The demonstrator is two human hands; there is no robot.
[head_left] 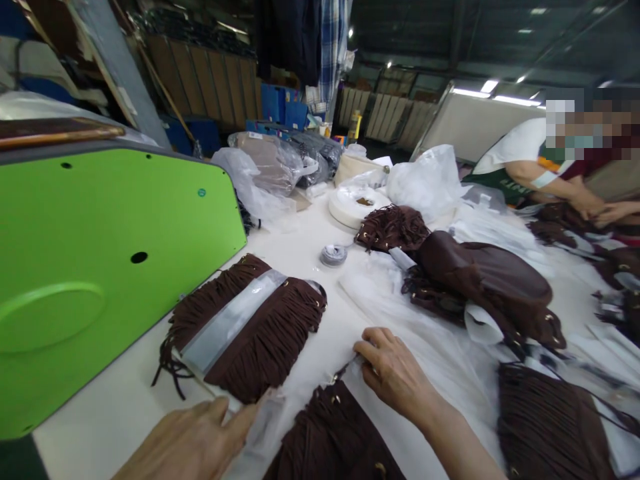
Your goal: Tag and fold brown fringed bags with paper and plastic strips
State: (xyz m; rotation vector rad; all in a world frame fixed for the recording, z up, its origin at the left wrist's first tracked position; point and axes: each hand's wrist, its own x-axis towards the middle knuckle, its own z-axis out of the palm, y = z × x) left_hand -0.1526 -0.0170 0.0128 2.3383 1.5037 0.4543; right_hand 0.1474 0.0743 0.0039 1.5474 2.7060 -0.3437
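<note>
While the brown fringed bag (333, 437) lies on the white table (287, 247) btwn L hand (195, 437) & R hand (395, 370), I can't tell if either grips: L half-closed at clear plastic (267, 421), R curled nr the bag's top. 2nd fringed bag (270, 340) adj., white roll (345, 211) beyond; green panel (165, 207) at L, co-worker (517, 150) R, blue boxes (273, 103) at back.

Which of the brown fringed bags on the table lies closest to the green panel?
The fringed bag just beyond the left hand, with a pale translucent strip running diagonally across its fringe. The others lie farther right.
</note>
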